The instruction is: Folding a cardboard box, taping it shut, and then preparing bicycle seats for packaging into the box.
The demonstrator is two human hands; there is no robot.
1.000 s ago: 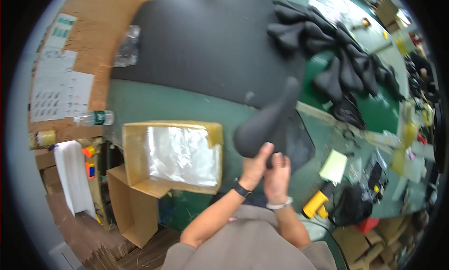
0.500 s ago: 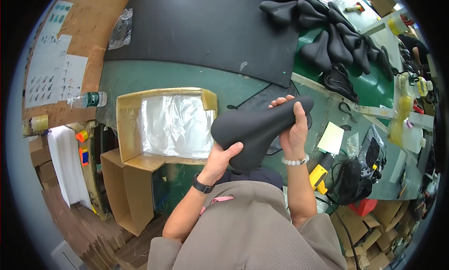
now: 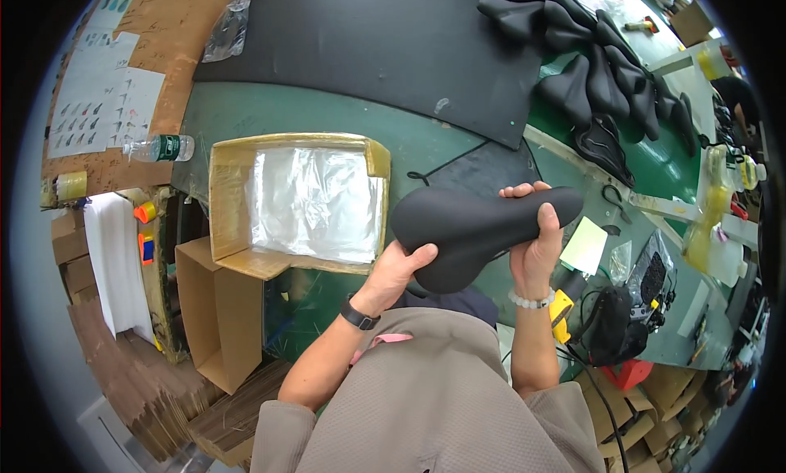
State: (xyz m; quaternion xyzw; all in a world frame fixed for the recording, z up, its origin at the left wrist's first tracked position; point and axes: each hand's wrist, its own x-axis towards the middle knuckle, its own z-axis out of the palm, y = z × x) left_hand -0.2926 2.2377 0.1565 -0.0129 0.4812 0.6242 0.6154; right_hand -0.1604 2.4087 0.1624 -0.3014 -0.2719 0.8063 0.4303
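Observation:
Between my two hands is a smooth black bicycle saddle (image 3: 467, 235), held just in front of my body with its narrow nose to the right. My left hand (image 3: 391, 278) grips the wide rear end, thumb on top and fingers hidden beneath. Closed round the nose is my right hand (image 3: 536, 248), its thumb on the upper face and its fingertips showing over the far edge. To the left of the saddle stands a cardboard box (image 3: 217, 215), with clear plastic bags (image 3: 315, 203) lying in it.
Several black saddles (image 3: 602, 80) lie piled at the far right. A black mat (image 3: 360, 47) covers the back of the green table. A plastic bottle (image 3: 160, 149) is at the left; a yellow-handled tool (image 3: 560, 313) and a pale paper pad (image 3: 584, 245) are at the right.
The saddle, held in both hands, has shifted slightly right in the picture and turned so its nose is more level. The whole view has moved a little too.

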